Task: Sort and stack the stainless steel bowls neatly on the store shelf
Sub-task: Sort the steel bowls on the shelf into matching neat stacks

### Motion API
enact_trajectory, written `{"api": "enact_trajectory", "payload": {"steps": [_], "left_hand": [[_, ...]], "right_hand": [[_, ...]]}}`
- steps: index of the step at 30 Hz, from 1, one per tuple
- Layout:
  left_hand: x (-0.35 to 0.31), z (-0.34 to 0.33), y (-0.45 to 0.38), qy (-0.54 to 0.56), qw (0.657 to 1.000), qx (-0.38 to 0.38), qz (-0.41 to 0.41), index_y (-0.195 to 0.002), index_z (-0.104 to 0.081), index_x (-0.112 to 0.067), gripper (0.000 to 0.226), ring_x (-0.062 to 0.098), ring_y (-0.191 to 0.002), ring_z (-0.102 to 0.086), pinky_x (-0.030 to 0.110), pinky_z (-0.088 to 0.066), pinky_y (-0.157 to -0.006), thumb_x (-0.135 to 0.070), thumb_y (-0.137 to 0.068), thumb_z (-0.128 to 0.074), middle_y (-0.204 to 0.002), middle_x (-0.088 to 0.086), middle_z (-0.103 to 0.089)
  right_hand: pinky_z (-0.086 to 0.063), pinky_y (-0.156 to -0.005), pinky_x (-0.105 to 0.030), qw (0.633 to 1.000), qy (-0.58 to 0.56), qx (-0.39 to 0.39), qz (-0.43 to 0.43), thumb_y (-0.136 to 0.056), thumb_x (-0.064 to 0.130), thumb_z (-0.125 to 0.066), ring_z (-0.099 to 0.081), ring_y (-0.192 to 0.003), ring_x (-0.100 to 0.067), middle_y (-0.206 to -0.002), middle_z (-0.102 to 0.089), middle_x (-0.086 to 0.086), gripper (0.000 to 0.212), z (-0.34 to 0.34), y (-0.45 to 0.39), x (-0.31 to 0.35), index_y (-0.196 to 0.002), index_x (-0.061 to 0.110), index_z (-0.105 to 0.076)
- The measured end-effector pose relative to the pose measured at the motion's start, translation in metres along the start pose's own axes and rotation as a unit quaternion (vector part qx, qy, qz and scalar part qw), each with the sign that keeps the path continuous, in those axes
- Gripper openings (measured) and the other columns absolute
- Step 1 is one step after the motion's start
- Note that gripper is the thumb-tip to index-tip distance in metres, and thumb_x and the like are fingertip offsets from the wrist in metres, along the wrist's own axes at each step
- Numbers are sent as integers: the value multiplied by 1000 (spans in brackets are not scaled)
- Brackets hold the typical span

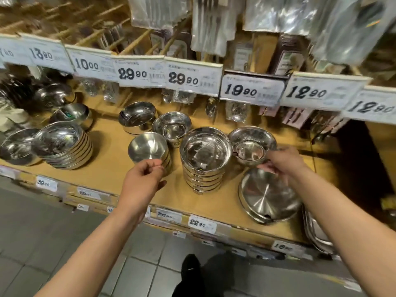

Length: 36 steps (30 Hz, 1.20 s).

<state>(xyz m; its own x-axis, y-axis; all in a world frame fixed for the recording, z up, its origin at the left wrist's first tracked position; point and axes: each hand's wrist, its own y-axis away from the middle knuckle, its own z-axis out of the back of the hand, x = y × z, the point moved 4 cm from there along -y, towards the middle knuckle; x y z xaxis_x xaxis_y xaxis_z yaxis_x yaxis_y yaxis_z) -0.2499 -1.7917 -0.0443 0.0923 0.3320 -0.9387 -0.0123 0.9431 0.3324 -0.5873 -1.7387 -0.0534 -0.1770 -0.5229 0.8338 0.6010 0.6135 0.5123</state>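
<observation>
While reaching over the shelf: left hand pinching the rim of the small brushed stack, right hand curling on the flared bowl beside the tall stack. Handling likely light, rigid, slippery; gripping rims seeming safest.

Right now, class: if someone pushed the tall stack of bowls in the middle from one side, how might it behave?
The tall stack of bowls would probably tip or shear, being many loosely nested layers. Its polished steel looks slippery, so the bowls may slide apart.
</observation>
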Motion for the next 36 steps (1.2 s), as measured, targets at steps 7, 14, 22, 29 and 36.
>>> {"api": "enact_trajectory", "payload": {"steps": [7, 14, 22, 29, 36], "left_hand": [[4, 7, 25, 4, 1000, 13, 1, -95, -68, -13, 14, 13, -88, -62, 29, -57, -79, -2, -97, -60, -94, 0, -65], [-9, 22, 22, -3, 1000, 25, -4, -105, -68, -8, 15, 19, -96, -63, 34, -58, -87, -1, -97, -57, -106, 10, -67], [-27, 24, -27, -16, 995, 91, -27, -94, -68, -17, 14, 18, -78, -60, 30, -53, -67, -5, -94, -60, -88, 3, -65], [-40, 77, -99, -61, 976, 205, -42, -79, -75, -20, 17, 16, -75, -65, 33, -55, -73, -10, -90, -66, -74, -7, -73], [-68, 130, -176, -111, 966, 232, -31, -89, -69, -18, 12, 16, -86, -62, 34, -58, -85, -10, -95, -62, -89, 0, -68]], "right_hand": [[-60, -56, -32, 997, -69, -11, -16, -98, 1, -60, -70, -48, -17, -89, -71, -20, 8, 32, 42, -18, -94, 7, -58], [-61, -52, -25, 991, -130, -7, 3, -93, -5, -62, -77, -71, -24, -102, -72, -21, 14, 53, 94, -30, -104, 4, -61], [-63, -58, -26, 987, -156, -34, 25, -93, -6, -60, -78, -82, -25, -92, -79, -12, 16, 34, 179, -37, -103, 5, -68], [-60, -58, -21, 972, -200, -119, 38, -91, -8, -61, -78, -74, -21, -82, -79, -8, 18, -56, 252, -48, -96, 5, -71], [-61, -63, -23, 963, -237, -130, 24, -91, -3, -61, -77, -80, -19, -96, -79, -11, 21, -161, 279, -42, -90, 8, -79]]}}
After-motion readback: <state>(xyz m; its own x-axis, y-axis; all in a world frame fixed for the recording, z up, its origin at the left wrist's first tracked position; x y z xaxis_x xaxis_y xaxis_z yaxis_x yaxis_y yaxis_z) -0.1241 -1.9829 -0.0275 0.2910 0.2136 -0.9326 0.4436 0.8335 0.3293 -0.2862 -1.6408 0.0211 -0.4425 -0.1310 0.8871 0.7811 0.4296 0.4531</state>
